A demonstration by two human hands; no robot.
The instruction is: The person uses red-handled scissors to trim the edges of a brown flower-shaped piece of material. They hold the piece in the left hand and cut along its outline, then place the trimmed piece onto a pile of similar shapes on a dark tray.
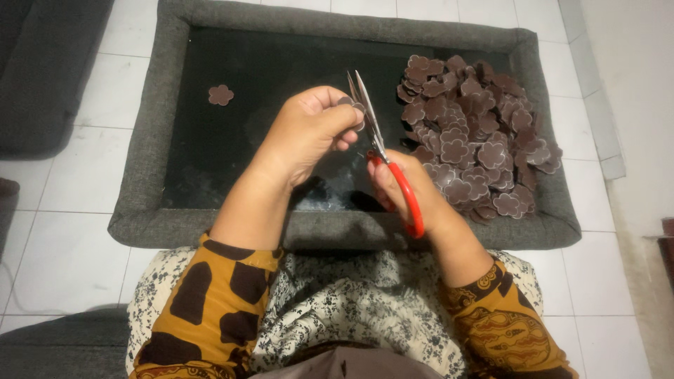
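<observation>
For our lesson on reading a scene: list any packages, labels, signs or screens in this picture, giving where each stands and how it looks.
None in view: only a grey-rimmed tray, brown flower-shaped cutouts and red-handled scissors in the right hand.

Light: you are working under soft, even indoor light, rather dim | Shadows: your arms are casting only faint shadows on the grey tray [140,210] | Glare: the white floor tiles [63,231] are reflecting mildly | Sharpness: the scissors [379,147] are looking slightly blurred; corners are bending a little.
</observation>
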